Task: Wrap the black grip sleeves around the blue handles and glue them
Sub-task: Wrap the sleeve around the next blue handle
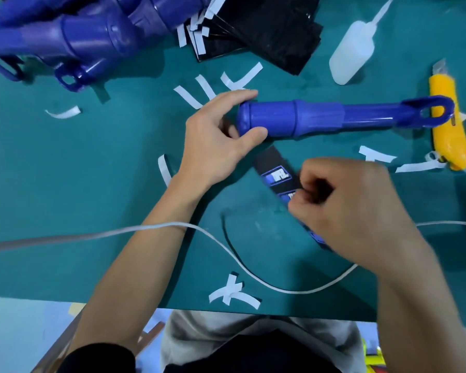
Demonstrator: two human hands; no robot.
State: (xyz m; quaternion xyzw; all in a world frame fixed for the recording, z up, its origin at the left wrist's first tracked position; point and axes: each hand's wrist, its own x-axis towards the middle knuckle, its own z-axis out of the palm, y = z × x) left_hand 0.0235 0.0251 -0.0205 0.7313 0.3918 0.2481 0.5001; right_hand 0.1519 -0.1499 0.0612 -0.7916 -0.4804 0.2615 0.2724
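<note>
While L hand [215, 135] pins the blue handle [320, 118]: thumb + forefinger clasp its thick capped end. The shaft runs away from those fingertips to the right, loop end by the yellow knife [448, 125].
R hand [355, 211]: fingers curled, pinching the black grip sleeve [273, 168] at its edge. It's blurred, so can't tell if a backing strip sits between the pads.
Sleeve: on the green mat [65, 184], just below L thumb, far end near the handle, near end hidden under R palm.
Step (my read): free the sleeve, bring it up to the handle.
Do well: pinch the corner only. Set the long edge square w/ the handle's raised band beyond L thumb before pressing. Roll w/ L, smooth w/ R thumb.
Glue bottle [351, 49]: well beyond both sets of fingertips; prob pull it closer first.
Risks: white cord [119, 232] crosses L forearm and could snag. Loose white strips [205, 90] by L fingertips could stick to the sleeve.
</note>
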